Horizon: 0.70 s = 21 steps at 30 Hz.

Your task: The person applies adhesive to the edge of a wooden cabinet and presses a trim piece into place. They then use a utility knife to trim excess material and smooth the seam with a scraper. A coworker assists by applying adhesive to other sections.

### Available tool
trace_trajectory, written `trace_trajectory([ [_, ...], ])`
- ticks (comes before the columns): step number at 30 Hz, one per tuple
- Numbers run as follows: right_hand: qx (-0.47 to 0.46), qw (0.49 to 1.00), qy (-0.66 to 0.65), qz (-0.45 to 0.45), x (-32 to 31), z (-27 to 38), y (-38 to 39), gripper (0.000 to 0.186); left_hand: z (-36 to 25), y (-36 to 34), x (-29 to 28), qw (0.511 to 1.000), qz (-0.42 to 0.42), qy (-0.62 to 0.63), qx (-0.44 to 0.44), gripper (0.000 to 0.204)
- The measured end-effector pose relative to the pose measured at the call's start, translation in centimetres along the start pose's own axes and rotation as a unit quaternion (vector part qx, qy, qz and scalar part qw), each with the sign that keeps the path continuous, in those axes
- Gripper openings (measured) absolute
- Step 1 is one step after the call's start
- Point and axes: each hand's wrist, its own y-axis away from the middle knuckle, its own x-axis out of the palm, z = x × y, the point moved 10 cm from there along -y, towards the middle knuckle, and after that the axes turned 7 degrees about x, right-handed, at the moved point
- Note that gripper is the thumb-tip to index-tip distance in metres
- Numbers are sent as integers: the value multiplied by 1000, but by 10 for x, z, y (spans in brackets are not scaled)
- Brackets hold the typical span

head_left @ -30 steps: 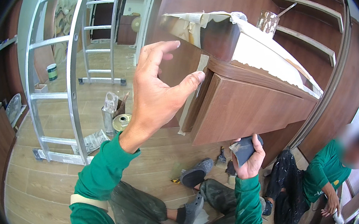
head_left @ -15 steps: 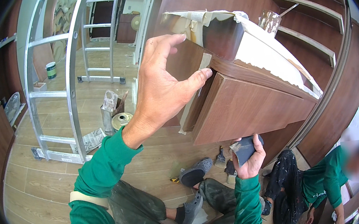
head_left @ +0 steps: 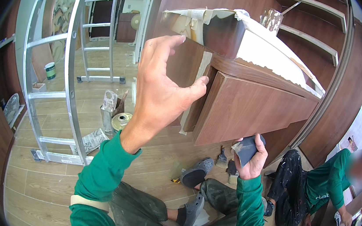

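Observation:
My left hand [head_left: 162, 77] is raised beside the corner of a brown wood-veneer cabinet [head_left: 251, 105], fingers curved and spread, holding nothing. Its thumb points at the cabinet's edge; whether it touches is unclear. Low under the cabinet door's bottom edge, my right hand [head_left: 252, 165] holds a curved piece of dark grey sandpaper [head_left: 247, 150], with the thumb at its right side. Torn white masking paper [head_left: 266, 44] covers part of the cabinet top. A strip of masking tape [head_left: 204, 65] runs down the cabinet side.
An aluminium ladder [head_left: 71, 93] stands at left. Near it are an opened metal tin [head_left: 122, 120] and a rectangular can [head_left: 107, 116]. Brushes [head_left: 232, 171] lie on the floor by my feet. A paint-smeared container [head_left: 272, 19] rests behind the masking paper. A co-worker in green [head_left: 329, 177] sits at lower right.
My left hand has shifted slightly left and its thumb has drawn back from the cabinet's corner. My right hand stays nearly still with the sandpaper. The co-worker has moved a little.

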Motion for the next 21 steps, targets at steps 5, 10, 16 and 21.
trace_trajectory([
  [5, -2, 1000, 4, 2, -1, 1, -1, 26, 0, 4, -4, 1000, 18, 7, -18, 75],
  [10, -5, 1000, 2, 3, -3, 2, -2, 26, 0, -7, -8, 1000, 6, 18, -3, 76],
  [16, -10, 1000, 15, 5, -1, 2, -1, 25, 0, -8, -5, 1000, 6, 27, -8, 75],
  [21, -6, 1000, 8, 6, -3, 1, -1, 25, 2, 1, -6, 999, 10, 26, -19, 72],
])
